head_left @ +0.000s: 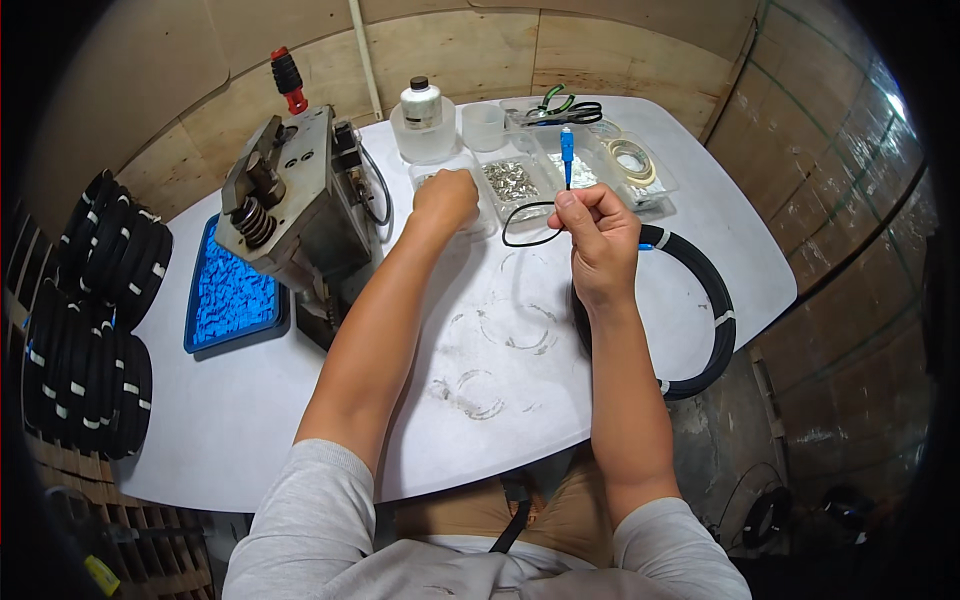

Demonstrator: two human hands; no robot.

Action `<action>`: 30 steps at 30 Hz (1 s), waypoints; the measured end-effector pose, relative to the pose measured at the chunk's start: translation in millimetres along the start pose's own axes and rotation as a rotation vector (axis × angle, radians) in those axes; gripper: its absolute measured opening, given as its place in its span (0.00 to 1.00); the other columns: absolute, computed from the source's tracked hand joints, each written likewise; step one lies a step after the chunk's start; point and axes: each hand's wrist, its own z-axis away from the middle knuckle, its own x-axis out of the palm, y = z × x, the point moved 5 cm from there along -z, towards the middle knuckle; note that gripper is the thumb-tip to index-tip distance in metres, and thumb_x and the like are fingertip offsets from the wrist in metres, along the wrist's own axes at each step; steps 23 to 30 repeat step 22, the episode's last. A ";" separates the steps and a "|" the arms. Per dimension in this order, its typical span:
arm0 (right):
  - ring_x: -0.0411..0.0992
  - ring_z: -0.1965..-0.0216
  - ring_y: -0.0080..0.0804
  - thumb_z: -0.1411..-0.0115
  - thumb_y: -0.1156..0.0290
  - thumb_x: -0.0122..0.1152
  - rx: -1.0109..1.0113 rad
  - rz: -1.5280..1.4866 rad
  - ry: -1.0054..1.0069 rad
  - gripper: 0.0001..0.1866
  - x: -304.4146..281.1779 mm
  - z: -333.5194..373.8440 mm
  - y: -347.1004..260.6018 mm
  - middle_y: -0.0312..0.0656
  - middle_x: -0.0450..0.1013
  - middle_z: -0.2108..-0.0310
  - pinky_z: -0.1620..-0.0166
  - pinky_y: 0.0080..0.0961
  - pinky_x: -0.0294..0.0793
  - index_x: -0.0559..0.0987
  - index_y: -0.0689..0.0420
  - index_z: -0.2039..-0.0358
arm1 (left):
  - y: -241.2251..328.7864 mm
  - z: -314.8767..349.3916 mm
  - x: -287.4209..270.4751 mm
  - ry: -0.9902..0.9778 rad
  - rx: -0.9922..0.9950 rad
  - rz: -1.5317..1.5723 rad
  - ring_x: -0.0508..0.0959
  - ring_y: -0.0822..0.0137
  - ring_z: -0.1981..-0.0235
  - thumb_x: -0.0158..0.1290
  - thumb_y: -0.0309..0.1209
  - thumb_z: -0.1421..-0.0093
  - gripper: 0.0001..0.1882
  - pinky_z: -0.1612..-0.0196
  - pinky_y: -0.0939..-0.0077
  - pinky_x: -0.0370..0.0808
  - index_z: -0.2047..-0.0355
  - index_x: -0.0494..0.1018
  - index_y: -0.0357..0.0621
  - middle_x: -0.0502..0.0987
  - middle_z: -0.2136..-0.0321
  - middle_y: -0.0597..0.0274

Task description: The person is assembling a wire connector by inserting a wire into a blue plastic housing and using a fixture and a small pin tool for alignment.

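My right hand [605, 245] pinches a thin black cable between thumb and fingers. A blue fibre-optic connector [567, 150] tops the cable and stands upright above my fingertips. Just left of that hand, a loop of the cable [506, 232] bends out over the table. The cable appears to belong to a large black coil [722, 300] lying under and right of my right wrist. My left hand [446, 203] reaches down into a clear plastic box [480, 225], knuckles up. Its fingers point down out of sight, and whatever they touch is hidden.
A metal press [300, 190] stands left of my left forearm, beside a blue tray [235, 340] of small blue parts. Behind my hands are a box of small metal pieces [512, 180], a white bottle [421, 105], tape rolls [630, 160] and green-handled pliers [552, 103]. Cable coils [90, 360] are stacked left.
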 end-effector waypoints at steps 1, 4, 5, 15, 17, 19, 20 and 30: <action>0.73 0.73 0.18 0.41 0.73 0.62 -0.004 0.004 -0.001 0.06 -0.5 0.0 -0.2 0.36 0.75 0.75 0.66 0.14 0.71 0.76 0.61 0.71 | 1.3 -2.1 4.4 -0.030 -0.029 -0.023 0.80 0.55 0.60 0.60 0.31 0.53 0.13 0.56 0.63 0.76 0.64 0.82 0.52 0.80 0.62 0.52; 0.73 0.74 0.18 0.41 0.73 0.62 0.007 0.044 0.000 0.06 -0.2 0.5 -0.7 0.36 0.75 0.75 0.66 0.14 0.71 0.76 0.61 0.71 | 3.2 -1.2 9.8 -0.028 -0.046 -0.029 0.79 0.52 0.59 0.58 0.30 0.52 0.13 0.56 0.61 0.77 0.64 0.81 0.48 0.80 0.62 0.49; 0.73 0.74 0.18 0.41 0.73 0.62 0.009 0.041 -0.002 0.06 0.1 0.6 -0.1 0.36 0.75 0.75 0.66 0.14 0.71 0.76 0.61 0.71 | 4.8 0.1 9.5 -0.029 -0.049 -0.031 0.79 0.52 0.59 0.58 0.30 0.52 0.13 0.56 0.61 0.77 0.64 0.81 0.48 0.80 0.62 0.49; 0.73 0.73 0.17 0.41 0.74 0.62 0.036 0.073 -0.056 0.05 10.4 6.2 2.8 0.36 0.76 0.75 0.67 0.13 0.71 0.76 0.61 0.70 | 9.9 12.0 4.2 -0.034 0.018 0.017 0.79 0.45 0.58 0.53 0.25 0.51 0.14 0.56 0.59 0.77 0.63 0.77 0.33 0.77 0.61 0.39; 0.73 0.74 0.17 0.41 0.74 0.62 0.041 0.072 -0.078 0.05 15.8 8.4 6.1 0.36 0.76 0.75 0.66 0.13 0.71 0.76 0.61 0.70 | 5.6 13.0 -1.0 0.088 0.029 0.154 0.79 0.44 0.62 0.51 0.24 0.51 0.11 0.56 0.58 0.76 0.68 0.78 0.33 0.78 0.65 0.38; 0.73 0.74 0.17 0.41 0.74 0.62 0.079 0.067 -0.101 0.05 21.5 11.1 11.1 0.36 0.76 0.75 0.66 0.13 0.72 0.75 0.61 0.70 | 5.7 22.8 -13.9 0.139 0.041 0.276 0.79 0.45 0.63 0.51 0.25 0.51 0.11 0.57 0.59 0.75 0.69 0.78 0.34 0.79 0.67 0.40; 0.73 0.74 0.17 0.41 0.74 0.62 0.080 0.057 -0.110 0.05 23.6 12.4 12.6 0.36 0.76 0.75 0.66 0.13 0.72 0.75 0.61 0.70 | 6.6 29.2 -23.8 0.185 0.064 0.403 0.80 0.47 0.64 0.51 0.26 0.51 0.10 0.57 0.59 0.75 0.70 0.78 0.35 0.79 0.69 0.41; 0.73 0.73 0.18 0.40 0.73 0.61 0.066 0.048 -0.152 0.05 28.5 14.6 15.2 0.37 0.76 0.74 0.66 0.14 0.72 0.76 0.61 0.70 | 3.2 39.3 -32.7 0.201 0.069 0.539 0.82 0.56 0.67 0.55 0.31 0.50 0.10 0.60 0.64 0.76 0.71 0.78 0.38 0.81 0.71 0.48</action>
